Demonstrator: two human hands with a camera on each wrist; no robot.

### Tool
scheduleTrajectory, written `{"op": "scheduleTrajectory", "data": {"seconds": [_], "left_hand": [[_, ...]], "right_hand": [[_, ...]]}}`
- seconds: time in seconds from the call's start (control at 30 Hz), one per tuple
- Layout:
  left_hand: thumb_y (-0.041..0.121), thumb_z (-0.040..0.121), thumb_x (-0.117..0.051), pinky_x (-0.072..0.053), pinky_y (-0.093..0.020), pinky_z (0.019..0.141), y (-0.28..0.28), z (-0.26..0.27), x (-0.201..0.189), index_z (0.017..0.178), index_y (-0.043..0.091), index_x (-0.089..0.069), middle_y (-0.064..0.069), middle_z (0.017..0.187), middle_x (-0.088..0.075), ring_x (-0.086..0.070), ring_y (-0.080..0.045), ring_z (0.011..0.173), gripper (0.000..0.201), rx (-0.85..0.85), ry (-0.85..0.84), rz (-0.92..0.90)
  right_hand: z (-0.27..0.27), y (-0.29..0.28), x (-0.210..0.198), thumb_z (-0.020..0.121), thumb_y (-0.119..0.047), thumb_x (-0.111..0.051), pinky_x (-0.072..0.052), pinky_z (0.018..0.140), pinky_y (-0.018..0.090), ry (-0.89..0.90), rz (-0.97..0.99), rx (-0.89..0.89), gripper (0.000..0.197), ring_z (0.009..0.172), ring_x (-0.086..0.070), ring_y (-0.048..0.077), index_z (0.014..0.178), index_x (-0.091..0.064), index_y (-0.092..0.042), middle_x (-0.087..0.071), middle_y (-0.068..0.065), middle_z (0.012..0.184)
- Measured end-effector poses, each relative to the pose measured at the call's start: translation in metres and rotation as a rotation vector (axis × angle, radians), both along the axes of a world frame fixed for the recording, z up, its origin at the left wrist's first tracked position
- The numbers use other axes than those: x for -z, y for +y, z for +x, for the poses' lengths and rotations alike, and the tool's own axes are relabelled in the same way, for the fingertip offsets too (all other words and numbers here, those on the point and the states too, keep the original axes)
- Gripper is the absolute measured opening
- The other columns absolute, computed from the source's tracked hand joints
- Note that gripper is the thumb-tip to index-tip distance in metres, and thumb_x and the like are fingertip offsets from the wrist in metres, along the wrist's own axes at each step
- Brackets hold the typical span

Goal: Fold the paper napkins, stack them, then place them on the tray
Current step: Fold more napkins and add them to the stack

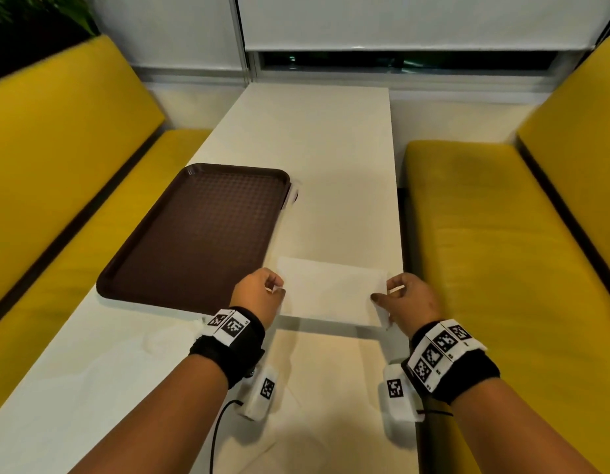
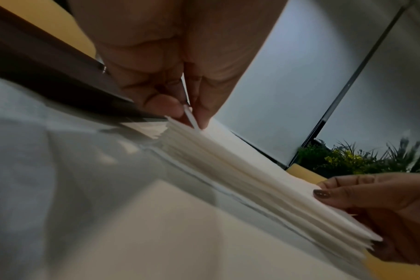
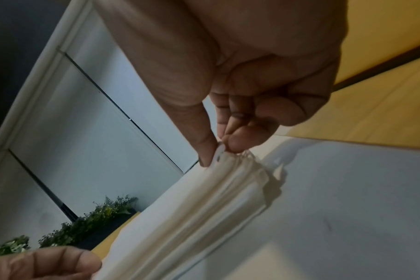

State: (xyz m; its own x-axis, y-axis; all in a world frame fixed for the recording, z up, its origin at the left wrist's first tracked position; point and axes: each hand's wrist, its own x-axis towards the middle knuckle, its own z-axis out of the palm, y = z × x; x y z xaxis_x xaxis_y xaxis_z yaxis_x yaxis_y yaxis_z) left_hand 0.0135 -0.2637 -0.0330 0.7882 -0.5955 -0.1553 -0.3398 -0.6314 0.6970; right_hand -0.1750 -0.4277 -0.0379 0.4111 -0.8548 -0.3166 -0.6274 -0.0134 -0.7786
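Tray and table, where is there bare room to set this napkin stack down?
The tray is bare inside its rim. The table is bare from the tray's far rim to the window. It is crowded near you: left hand and right hand pinch the napkin stack above another sheet.

One tray (image 1: 194, 234), two hands (image 1: 259, 295).

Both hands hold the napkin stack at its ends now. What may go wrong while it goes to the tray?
The left hand and right hand only pinch the napkin stack at its end edges, so lower sheets might slip or fan out. The stack is near the table edge, so loose sheets could fall off.
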Motion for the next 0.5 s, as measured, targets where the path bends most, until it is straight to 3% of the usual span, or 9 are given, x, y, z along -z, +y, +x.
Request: {"op": "scheduleTrajectory", "data": {"seconds": [0.13,0.27,0.37,0.5], "left_hand": [[0.015,0.087,-0.065,-0.044,-0.024,0.075,-0.001,-0.002,0.002,0.089,0.02,-0.059,-0.002,0.104,-0.061,-0.057,-0.015,0.084,0.008,0.021,-0.051,0.057],[0.023,0.087,-0.064,-0.047,-0.033,0.089,0.0,-0.007,-0.002,0.104,0.023,-0.061,0.002,0.122,-0.048,-0.046,-0.019,0.11,0.017,0.062,-0.235,0.19],[0.026,0.089,-0.061,-0.043,-0.034,0.092,-0.002,-0.011,-0.01,0.109,0.027,-0.063,0.006,0.124,-0.05,-0.041,-0.018,0.117,0.02,0.157,-0.337,0.234],[0.03,0.089,-0.062,-0.046,-0.035,0.095,-0.007,-0.017,-0.013,0.112,0.026,-0.064,0.004,0.125,-0.055,-0.049,-0.02,0.117,0.023,0.308,-0.269,0.368]], "right_hand": [[0.0,0.001,0.0,0.08,-0.025,-0.077,-0.056,0.067,0.035,0.068,-0.034,-0.019,0.03,0.071,-0.064,0.023,0.099,-0.054,-0.018,-0.063,0.003,0.078],[-0.001,0.011,-0.013,0.081,-0.025,-0.075,-0.054,0.083,0.037,0.222,-0.352,-0.165,0.053,0.1,-0.061,0.023,0.126,-0.047,-0.023,-0.059,0.003,0.113],[0.002,0.021,-0.021,0.086,-0.028,-0.069,-0.051,0.083,0.032,0.34,-0.54,-0.371,0.042,0.105,-0.057,0.021,0.124,-0.054,-0.023,-0.057,0.001,0.118],[0.008,0.029,-0.021,0.089,-0.03,-0.063,-0.05,0.088,0.033,0.459,-0.463,-0.483,0.033,0.106,-0.057,0.024,0.12,-0.059,-0.02,-0.059,0.003,0.118]]}}
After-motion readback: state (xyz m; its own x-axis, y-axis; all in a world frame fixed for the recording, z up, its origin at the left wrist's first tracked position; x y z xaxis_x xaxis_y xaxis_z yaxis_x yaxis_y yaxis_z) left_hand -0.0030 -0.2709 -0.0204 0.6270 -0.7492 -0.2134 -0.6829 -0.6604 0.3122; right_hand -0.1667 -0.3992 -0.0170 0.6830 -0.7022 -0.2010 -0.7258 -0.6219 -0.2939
